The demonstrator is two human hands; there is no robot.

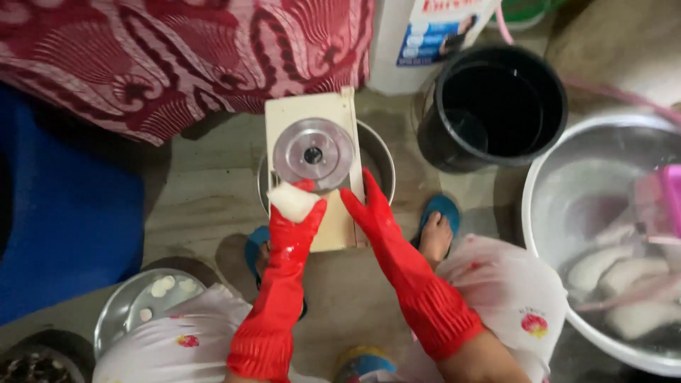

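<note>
I am looking down at my two hands in long red rubber gloves, over a wet concrete floor. Top left hangs a dark red patterned cloth; a blue shape fills the left edge. At the right edge sits a wide pale basin of cloudy water with peeled white roots and a pink item in it. Above it, a black bucket stands just beside a tall white container at the top edge, which bears a blue and white label and a red strip.

In the middle, a cream slicer board with a round metal disc lies across a steel bowl. The floor between the board, the bucket and the basin is narrow but open. Bottom left, a steel plate holds a few white slices.

My left hand grips a white chunk of root, fingers curled round it, at the lower left rim of the disc. My right hand lies flat and unclenched on the board's right edge, holding nothing.
</note>
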